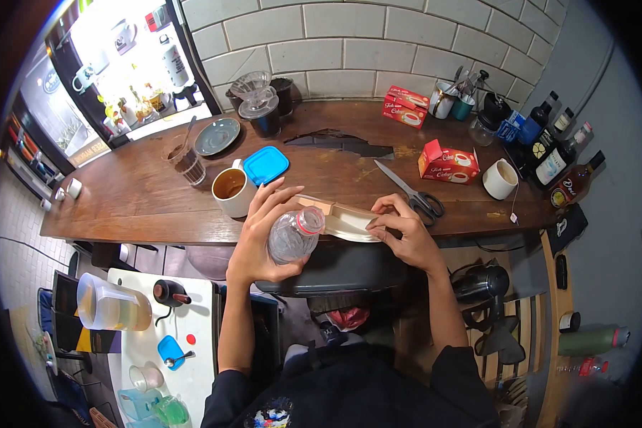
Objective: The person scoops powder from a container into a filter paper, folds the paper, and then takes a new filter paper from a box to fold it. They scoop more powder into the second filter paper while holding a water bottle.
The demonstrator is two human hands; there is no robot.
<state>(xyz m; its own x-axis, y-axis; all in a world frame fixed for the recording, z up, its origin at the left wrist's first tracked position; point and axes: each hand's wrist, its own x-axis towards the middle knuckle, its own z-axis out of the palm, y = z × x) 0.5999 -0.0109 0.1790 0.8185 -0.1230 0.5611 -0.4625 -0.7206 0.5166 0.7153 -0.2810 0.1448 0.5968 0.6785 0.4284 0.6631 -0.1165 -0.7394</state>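
Observation:
My left hand (253, 239) is wrapped round a clear plastic bottle (289, 242). The bottle has no cap on, and a red ring circles its neck. Between finger and thumb, my right hand (410, 235) pinches the end of a pale, shallow, curved piece (349, 222) with a brown edge. I cannot make out exactly what that piece is; its left end passes behind the bottle. Close to my left hand stand a white mug (233, 198) with a brown inside and a blue lid (266, 165). Beside my right hand lie scissors (424, 203) with black handles.
On the wooden counter (121, 192) are a glass with a spoon (185, 164), a grey plate (217, 136), a coffee dripper (253, 89), red boxes (448, 164), a cup with a teabag tag (500, 180) and several bottles (556, 164). A white table (132, 282) holds a pitcher (110, 303).

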